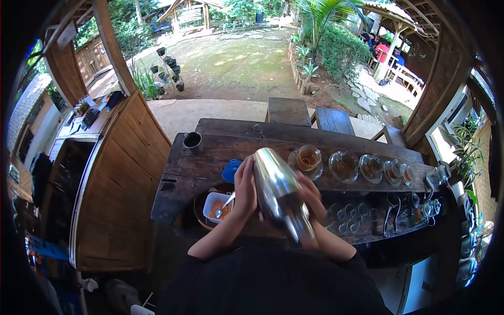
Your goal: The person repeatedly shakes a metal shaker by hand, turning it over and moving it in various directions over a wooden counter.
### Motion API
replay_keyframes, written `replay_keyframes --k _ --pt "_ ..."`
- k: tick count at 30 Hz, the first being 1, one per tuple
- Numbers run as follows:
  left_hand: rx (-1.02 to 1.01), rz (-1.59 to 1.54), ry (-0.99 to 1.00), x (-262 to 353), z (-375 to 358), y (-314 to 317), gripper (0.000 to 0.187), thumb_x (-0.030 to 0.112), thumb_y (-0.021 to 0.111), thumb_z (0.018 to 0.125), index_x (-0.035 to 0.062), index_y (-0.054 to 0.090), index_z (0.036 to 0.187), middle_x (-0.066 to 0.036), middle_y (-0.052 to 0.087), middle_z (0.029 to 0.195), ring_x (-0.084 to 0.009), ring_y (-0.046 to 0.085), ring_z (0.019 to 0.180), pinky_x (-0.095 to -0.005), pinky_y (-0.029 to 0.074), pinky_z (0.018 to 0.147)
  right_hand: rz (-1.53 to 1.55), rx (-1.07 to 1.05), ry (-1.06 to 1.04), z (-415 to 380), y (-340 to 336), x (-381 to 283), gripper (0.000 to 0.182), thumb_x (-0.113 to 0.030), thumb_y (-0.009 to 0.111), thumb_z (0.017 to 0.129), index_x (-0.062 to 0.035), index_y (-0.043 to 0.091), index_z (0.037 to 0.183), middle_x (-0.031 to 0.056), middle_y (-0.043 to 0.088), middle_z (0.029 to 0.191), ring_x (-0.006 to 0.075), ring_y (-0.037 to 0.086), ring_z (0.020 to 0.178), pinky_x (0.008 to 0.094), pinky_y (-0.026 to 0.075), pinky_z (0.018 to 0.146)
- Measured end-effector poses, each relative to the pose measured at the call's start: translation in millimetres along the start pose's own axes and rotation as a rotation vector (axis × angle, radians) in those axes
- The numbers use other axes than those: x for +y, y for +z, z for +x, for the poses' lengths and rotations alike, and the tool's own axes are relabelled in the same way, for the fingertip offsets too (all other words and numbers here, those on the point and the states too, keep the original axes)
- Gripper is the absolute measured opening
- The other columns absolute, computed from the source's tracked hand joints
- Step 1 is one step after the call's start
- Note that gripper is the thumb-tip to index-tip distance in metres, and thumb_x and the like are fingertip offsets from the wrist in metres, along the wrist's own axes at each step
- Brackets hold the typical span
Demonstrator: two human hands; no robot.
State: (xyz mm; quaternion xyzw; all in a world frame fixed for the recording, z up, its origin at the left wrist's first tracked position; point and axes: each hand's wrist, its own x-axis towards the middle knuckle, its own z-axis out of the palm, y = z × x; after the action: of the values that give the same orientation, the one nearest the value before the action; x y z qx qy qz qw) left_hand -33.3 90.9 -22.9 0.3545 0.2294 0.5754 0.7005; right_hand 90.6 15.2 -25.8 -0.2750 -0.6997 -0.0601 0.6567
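Observation:
Between both hands, close to my chest, a shiny metal cocktail shaker (278, 184) is held tilted, its narrower end toward me. My left hand (244, 190) presses along its left side. On the right side, my right hand (312, 198) grips it, partly blurred. Left of the shaker, a white plastic tub (214, 202) holds an orange-brown substance and a spoon (224, 203). A blue lid (231, 170) lies just behind my left hand. Beyond my right hand stands a glass cup of amber drink (308, 158) on a saucer.
More cups on saucers (345, 165) line the dark wooden counter (226, 142) to the right. Several upturned glasses (350, 218) stand nearer me. A dark mug (192, 142) sits at the back left. Stools (287, 111) stand beyond; a wooden cabinet (121, 189) is at left.

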Motion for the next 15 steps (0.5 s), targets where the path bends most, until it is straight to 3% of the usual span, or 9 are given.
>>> replay_keyframes --k 1,3,4,5,6,8,11,13,15 --pt "0.143 0.002 -0.245 -9 11 -5 0.027 0.023 0.044 0.099 0.0005 0.056 0.108 -0.006 0.06 0.1 -0.0133 0.058 0.097 -0.0294 0.043 0.089 -0.129 -0.115 0.247 5 0 3 0.073 -0.049 0.071 0.075 -0.0125 0.045 0.133 0.0278 0.046 0.129 0.0438 0.049 0.119 0.0503 0.04 0.1" --pt "0.077 -0.078 -0.315 -40 6 -29 0.026 0.024 0.046 0.099 0.0014 0.056 0.109 -0.005 0.06 0.097 -0.0132 0.058 0.094 -0.0297 0.044 0.087 -0.364 -0.211 -0.022 24 4 7 0.092 -0.025 0.084 0.068 -0.0237 0.025 0.14 0.0271 0.042 0.128 0.0422 0.053 0.111 0.0471 0.05 0.087" --pt "0.003 -0.158 -0.377 -45 10 -34 0.026 0.024 0.048 0.098 0.0024 0.056 0.11 -0.003 0.059 0.094 -0.0132 0.058 0.091 -0.0299 0.046 0.085 -0.38 -0.187 -0.09 37 -1 -5 0.092 -0.026 0.084 0.069 -0.0224 0.025 0.14 0.026 0.042 0.128 0.0417 0.052 0.112 0.0459 0.05 0.088" --pt "0.106 -0.124 -0.309 -13 -8 -5 0.029 0.023 0.048 0.098 0.0009 0.056 0.114 -0.003 0.06 0.096 -0.0131 0.059 0.093 -0.0295 0.046 0.085 -0.394 -0.167 -0.149 44 -9 -26 0.092 -0.027 0.083 0.07 -0.021 0.024 0.14 0.025 0.043 0.129 0.0413 0.051 0.114 0.0447 0.05 0.089" --pt "-0.035 -0.065 -0.21 4 -14 -1 0.03 0.023 0.048 0.098 -0.0003 0.056 0.116 -0.005 0.061 0.1 -0.0134 0.059 0.097 -0.0287 0.045 0.087 -0.326 -0.152 0.142 33 -18 -48 0.087 -0.033 0.081 0.071 -0.0246 0.028 0.139 0.0192 0.041 0.129 0.039 0.048 0.118 0.0436 0.05 0.091" --pt "-0.245 -0.023 0.029 28 -29 3 0.032 0.022 0.048 0.098 -0.0035 0.056 0.116 -0.009 0.061 0.109 -0.014 0.058 0.103 -0.0268 0.044 0.09 -0.251 -0.046 0.037 18 -24 -58 0.087 -0.044 0.081 0.07 -0.0227 0.032 0.138 0.0136 0.038 0.129 0.0359 0.046 0.12 0.0404 0.051 0.093" --pt "-0.088 -0.009 0.048 18 -29 0 0.033 0.022 0.046 0.099 -0.0046 0.055 0.117 -0.009 0.061 0.109 -0.0143 0.058 0.103 -0.0266 0.044 0.089 -0.477 0.027 -0.069 7 -25 -49 0.094 -0.059 0.077 0.066 -0.018 0.034 0.138 0.0121 0.039 0.13 0.0314 0.046 0.122 0.039 0.052 0.094" --pt "-0.081 0.137 -0.199 -6 6 -17 0.031 0.022 0.045 0.099 -0.0026 0.057 0.114 -0.007 0.063 0.103 -0.013 0.059 0.099 -0.0289 0.046 0.087 -0.097 -0.278 0.261 20 -26 -19 0.092 -0.03 0.084 0.069 -0.0254 0.027 0.142 0.0209 0.043 0.132 0.0343 0.049 0.12 0.045 0.048 0.093" --pt "-0.113 -0.121 -0.376 -15 19 -24 0.03 0.023 0.044 0.1 -0.0016 0.057 0.112 -0.005 0.064 0.1 -0.0124 0.06 0.097 -0.03 0.046 0.086 -0.358 -0.183 -0.165 33 -5 0 0.097 -0.018 0.085 0.067 -0.0152 0.025 0.142 0.0244 0.043 0.13 0.0384 0.049 0.12 0.0457 0.049 0.09"
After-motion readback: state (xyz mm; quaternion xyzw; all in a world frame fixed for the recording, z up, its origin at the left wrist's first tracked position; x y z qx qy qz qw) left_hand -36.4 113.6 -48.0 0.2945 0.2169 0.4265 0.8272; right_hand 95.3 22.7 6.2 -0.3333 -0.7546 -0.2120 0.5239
